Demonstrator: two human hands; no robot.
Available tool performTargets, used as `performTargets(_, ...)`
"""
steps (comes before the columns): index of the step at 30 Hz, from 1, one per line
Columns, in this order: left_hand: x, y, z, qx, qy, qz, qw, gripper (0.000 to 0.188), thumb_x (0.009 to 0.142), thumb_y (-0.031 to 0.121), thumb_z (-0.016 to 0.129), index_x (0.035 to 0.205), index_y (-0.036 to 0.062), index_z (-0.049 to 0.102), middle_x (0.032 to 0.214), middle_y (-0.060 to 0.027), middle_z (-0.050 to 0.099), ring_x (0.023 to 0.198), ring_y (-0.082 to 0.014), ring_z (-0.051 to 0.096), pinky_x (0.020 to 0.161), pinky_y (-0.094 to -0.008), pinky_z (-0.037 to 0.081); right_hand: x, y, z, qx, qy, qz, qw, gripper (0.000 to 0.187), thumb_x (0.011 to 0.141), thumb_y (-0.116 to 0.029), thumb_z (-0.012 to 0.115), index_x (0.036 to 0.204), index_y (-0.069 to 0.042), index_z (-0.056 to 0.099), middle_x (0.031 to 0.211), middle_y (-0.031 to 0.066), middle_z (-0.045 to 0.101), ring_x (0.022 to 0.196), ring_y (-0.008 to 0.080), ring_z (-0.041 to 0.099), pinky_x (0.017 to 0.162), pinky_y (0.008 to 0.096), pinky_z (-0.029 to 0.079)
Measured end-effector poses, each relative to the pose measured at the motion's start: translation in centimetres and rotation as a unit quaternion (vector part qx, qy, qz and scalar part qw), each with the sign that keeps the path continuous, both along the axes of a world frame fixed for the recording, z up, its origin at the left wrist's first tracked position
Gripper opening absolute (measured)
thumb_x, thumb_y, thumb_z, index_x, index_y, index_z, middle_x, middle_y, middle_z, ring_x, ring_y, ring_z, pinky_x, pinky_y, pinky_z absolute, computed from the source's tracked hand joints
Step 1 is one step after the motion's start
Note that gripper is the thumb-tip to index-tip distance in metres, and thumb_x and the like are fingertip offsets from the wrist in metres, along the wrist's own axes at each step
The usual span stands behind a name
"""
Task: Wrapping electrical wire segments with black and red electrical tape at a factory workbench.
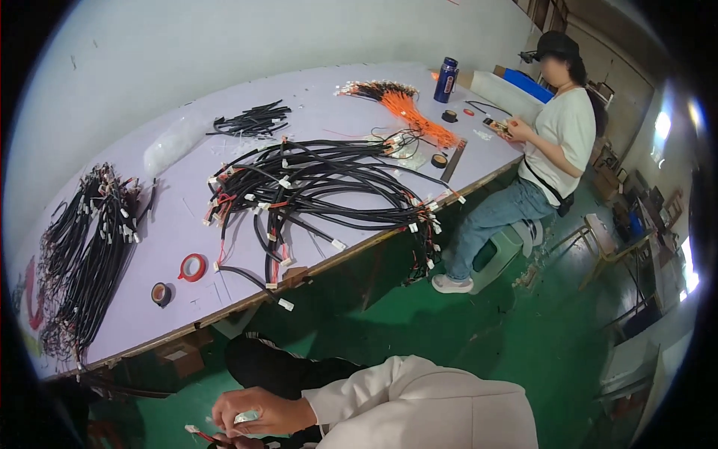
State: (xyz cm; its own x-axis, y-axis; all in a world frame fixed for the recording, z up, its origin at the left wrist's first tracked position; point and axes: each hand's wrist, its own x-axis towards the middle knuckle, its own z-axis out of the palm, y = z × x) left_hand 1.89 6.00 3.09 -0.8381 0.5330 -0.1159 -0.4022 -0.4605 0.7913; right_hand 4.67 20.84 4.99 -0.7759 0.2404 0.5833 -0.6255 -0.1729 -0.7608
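Note:
Low in the head view, my right hand (265, 413) comes from a pale sleeve. Its fingers are curled in a pinch around a small pale spot (245, 417), which I cannot make out. Just beneath it, my left hand (245, 442) is partly cut off by the lower edge. It is closed on a cable (203, 435) with red wires and a white connector at its end. Both hands are close together, below the table's near edge and above my lap. On the table (161, 254) lies a large heap of black cables (321, 183) with white connectors.
More black cables (93, 254) lie at the left. Red tape (192, 267) and dark tape (161, 293) sit near the front edge. Black tubes (250, 120), orange cables (411, 112) and a blue bottle (446, 80) stand farther back. A co-worker (557, 135) sits on a stool (497, 251).

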Motion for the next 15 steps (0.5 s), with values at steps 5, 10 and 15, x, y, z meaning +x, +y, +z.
performTargets(5, 0.6, 0.7, -0.1, -0.025, 0.075, -0.015, 0.997, 0.039, 0.087, 0.046, 0.053, 0.088, 0.0074, 0.049, 0.057, 0.0035, 0.036, 0.039, -0.0057, 0.029, 0.039, -0.0194, 0.026, 0.8, -0.2, 0.5, 0.029, 0.043, 0.011, 0.999, 0.012, 0.084, -0.008, 0.062, 0.080, -0.005, 0.050, 0.085, 0.0048, 0.053, 0.078, 0.0139, 0.052, 0.067, 0.0269, 0.042)
performTargets(10, 1.0, 0.3, 0.0, -0.026, -0.022, 0.007, 0.999, 0.034, 0.090, 0.044, 0.051, 0.088, 0.0098, 0.049, 0.056, 0.0041, 0.036, 0.042, -0.0050, 0.029, 0.041, -0.0201, 0.027, 0.7, -0.1, 0.1, 0.163, 0.136, -0.139, 0.967, 0.010, 0.084, -0.015, 0.065, 0.087, -0.005, 0.063, 0.082, 0.0095, 0.061, 0.069, 0.0222, 0.061, 0.059, 0.0314, 0.048)
performTargets(15, 0.3, -0.6, -1.9, 0.022, 0.014, -0.016, 1.000, 0.034, 0.092, 0.044, 0.047, 0.081, 0.0120, 0.048, 0.055, 0.0045, 0.037, 0.049, -0.0064, 0.034, 0.050, -0.0223, 0.034, 1.7, -1.6, -1.8, 0.011, 0.006, -0.037, 0.999, 0.011, 0.085, -0.014, 0.062, 0.087, -0.005, 0.056, 0.082, 0.0069, 0.057, 0.072, 0.0179, 0.058, 0.063, 0.0293, 0.046)
